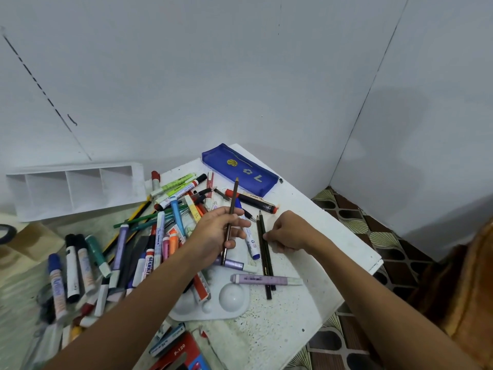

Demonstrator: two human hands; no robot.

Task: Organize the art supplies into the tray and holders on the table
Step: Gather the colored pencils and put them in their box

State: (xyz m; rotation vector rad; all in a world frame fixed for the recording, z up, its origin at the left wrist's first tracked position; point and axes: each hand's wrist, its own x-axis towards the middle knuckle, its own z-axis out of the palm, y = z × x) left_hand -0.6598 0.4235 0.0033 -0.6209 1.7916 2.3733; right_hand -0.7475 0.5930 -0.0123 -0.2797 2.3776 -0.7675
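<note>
My left hand (217, 232) holds a brown pencil (234, 194) upright, lifted above the pile, tip pointing away. My right hand (286, 232) rests on the white table (306, 303) and pinches two dark pencils (266, 265) that lie side by side. A heap of markers, pens and pencils (149, 236) spreads across the table's left and middle. A white divided tray (74, 188) with several compartments lies at the back left against the wall. A lilac marker (264, 279) lies across the two dark pencils.
A blue mesh pencil pouch (240, 169) lies at the table's far corner. A white paint palette (213, 297) sits near the front, a red box (181, 351) below it. Walls close in behind and to the right; patterned floor (373, 236) lies past the table's right edge.
</note>
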